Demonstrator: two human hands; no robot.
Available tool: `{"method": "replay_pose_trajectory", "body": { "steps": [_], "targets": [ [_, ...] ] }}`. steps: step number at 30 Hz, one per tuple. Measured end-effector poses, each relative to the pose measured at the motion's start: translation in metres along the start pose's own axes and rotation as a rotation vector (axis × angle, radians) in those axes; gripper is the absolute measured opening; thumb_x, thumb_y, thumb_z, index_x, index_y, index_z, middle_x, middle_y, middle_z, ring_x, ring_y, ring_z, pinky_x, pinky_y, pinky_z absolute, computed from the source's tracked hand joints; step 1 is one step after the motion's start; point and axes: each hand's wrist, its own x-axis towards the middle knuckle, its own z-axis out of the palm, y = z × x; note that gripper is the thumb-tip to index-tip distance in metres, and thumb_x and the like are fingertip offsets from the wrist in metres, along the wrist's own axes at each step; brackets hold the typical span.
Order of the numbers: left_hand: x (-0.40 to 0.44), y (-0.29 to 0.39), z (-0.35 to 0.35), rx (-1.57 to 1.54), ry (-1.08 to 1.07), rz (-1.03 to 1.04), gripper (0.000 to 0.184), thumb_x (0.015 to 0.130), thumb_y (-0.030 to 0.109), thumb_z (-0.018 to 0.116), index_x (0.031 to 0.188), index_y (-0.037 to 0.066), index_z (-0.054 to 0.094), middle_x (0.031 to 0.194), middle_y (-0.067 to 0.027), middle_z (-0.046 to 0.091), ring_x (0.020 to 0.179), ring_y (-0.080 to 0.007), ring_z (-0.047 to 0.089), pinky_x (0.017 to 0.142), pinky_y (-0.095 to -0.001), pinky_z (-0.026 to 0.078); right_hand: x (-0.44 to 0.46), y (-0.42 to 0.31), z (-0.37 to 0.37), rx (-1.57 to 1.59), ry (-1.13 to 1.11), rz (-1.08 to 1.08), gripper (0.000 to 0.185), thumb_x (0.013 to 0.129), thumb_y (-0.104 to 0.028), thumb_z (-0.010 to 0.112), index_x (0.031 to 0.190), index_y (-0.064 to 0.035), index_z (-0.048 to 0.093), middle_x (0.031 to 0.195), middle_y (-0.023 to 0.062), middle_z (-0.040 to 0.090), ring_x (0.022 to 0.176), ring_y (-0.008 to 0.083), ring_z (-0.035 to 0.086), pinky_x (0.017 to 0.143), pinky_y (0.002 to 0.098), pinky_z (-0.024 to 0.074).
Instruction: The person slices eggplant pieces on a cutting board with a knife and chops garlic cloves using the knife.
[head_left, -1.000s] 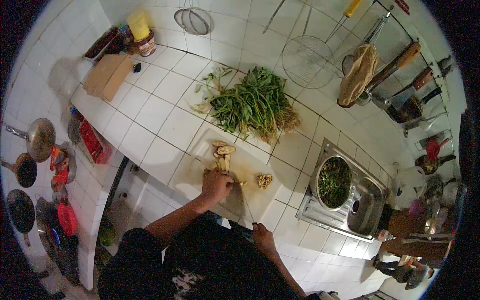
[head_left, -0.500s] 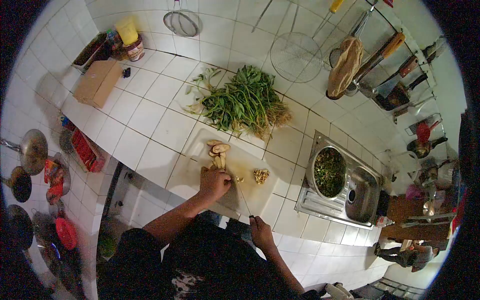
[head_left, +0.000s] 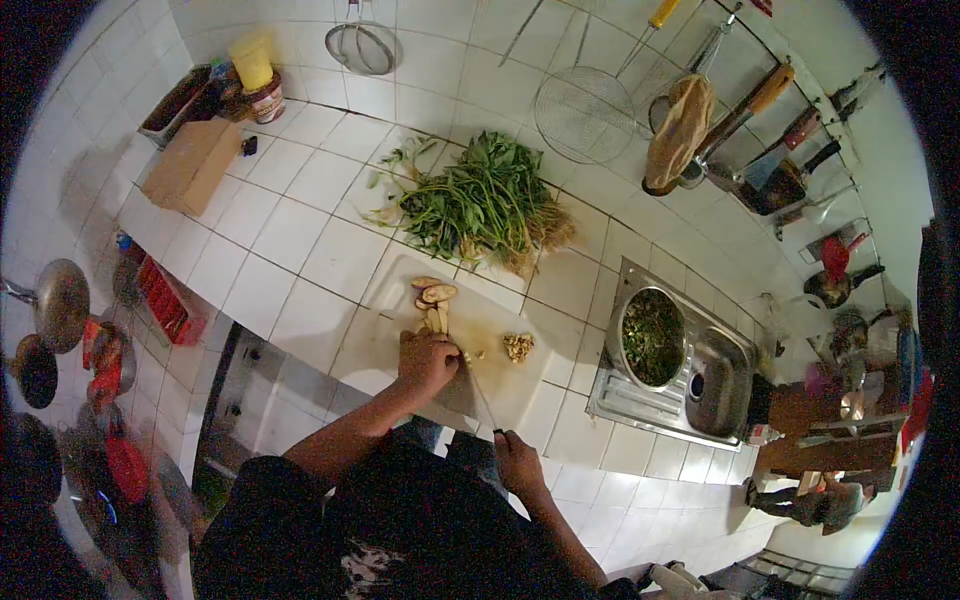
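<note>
My right hand (head_left: 518, 462) is closed round the handle of a kitchen knife (head_left: 481, 393), its blade pointing away over a white cutting board (head_left: 395, 285). Beside the blade, my left hand (head_left: 428, 362) presses down on the board with fingers bunched together; what lies under them is hidden. Just beyond that hand are pale, brown-skinned slices (head_left: 436, 294), perhaps of a root. A small heap of chopped pale yellow pieces (head_left: 518, 347) lies to the right, and a few tiny bits (head_left: 475, 355) sit near the knife tip.
Leafy greens with roots (head_left: 480, 205) lie behind the board. A metal bowl of chopped greens (head_left: 653, 337) stands on the steel sink (head_left: 720, 395) at right. At left is a cardboard box (head_left: 192, 165). Strainers (head_left: 583, 115) and utensils hang on the wall. Another person (head_left: 815, 500) stands far right.
The whole view has shifted slightly. Both hands keep nearly the same place on the board, and the knife stays beside my left hand.
</note>
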Motion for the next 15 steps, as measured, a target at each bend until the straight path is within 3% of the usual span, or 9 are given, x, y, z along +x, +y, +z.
{"method": "replay_pose_trajectory", "body": {
  "steps": [2,5,11,13,15],
  "targets": [
    [-0.001,0.003,-0.003,0.022,0.009,0.004,0.013,0.07,0.022,0.073,0.081,0.017,0.074,0.084,-0.0001,0.068,0.091,-0.024,0.06,0.08,-0.0462,0.037,0.0,0.002,0.005,-0.096,0.008,-0.079,0.032,0.101,-0.03,0.045,0.098,0.0005,0.056,0.084,0.031,0.061,0.084,0.0522,0.057,0.068,0.0545,0.0459],
    [-0.003,0.002,-0.002,0.05,0.005,0.019,0.015,0.069,0.021,0.072,0.083,0.017,0.074,0.085,-0.0009,0.068,0.091,-0.0249,0.06,0.081,-0.0466,0.038,-0.001,-0.019,-0.006,0.101,0.012,0.096,0.034,0.101,-0.03,0.044,0.098,0.0011,0.056,0.085,0.0312,0.06,0.084,0.0516,0.058,0.069,0.0541,0.0459],
    [0.005,0.005,0.004,0.032,-0.04,0.085,0.017,0.068,0.018,0.072,0.085,0.018,0.075,0.086,-0.0032,0.068,0.09,-0.026,0.062,0.081,-0.0471,0.039,-0.012,-0.001,-0.003,-0.072,0.054,-0.035,0.033,0.101,-0.029,0.042,0.101,0.0009,0.056,0.089,0.0313,0.06,0.085,0.0492,0.059,0.071,0.0536,0.0468],
    [0.009,0.006,0.011,0.031,-0.012,0.116,0.017,0.068,0.018,0.072,0.085,0.019,0.075,0.087,-0.0034,0.068,0.089,-0.0259,0.062,0.081,-0.0472,0.04,-0.015,-0.029,-0.026,0.121,-0.051,0.345,0.027,0.101,-0.022,0.041,0.107,-0.0003,0.056,0.097,0.0297,0.06,0.088,0.0467,0.061,0.073,0.0538,0.0491],
    [0.009,0.002,0.021,-0.044,-0.027,0.055,0.017,0.067,0.017,0.072,0.084,0.018,0.075,0.087,-0.0036,0.068,0.089,-0.0263,0.063,0.081,-0.0474,0.04,-0.015,-0.006,-0.009,0.097,-0.045,0.303,0.028,0.101,-0.023,0.041,0.107,-0.0006,0.056,0.097,0.0294,0.06,0.088,0.0468,0.06,0.074,0.0542,0.0492]
  ]
}}
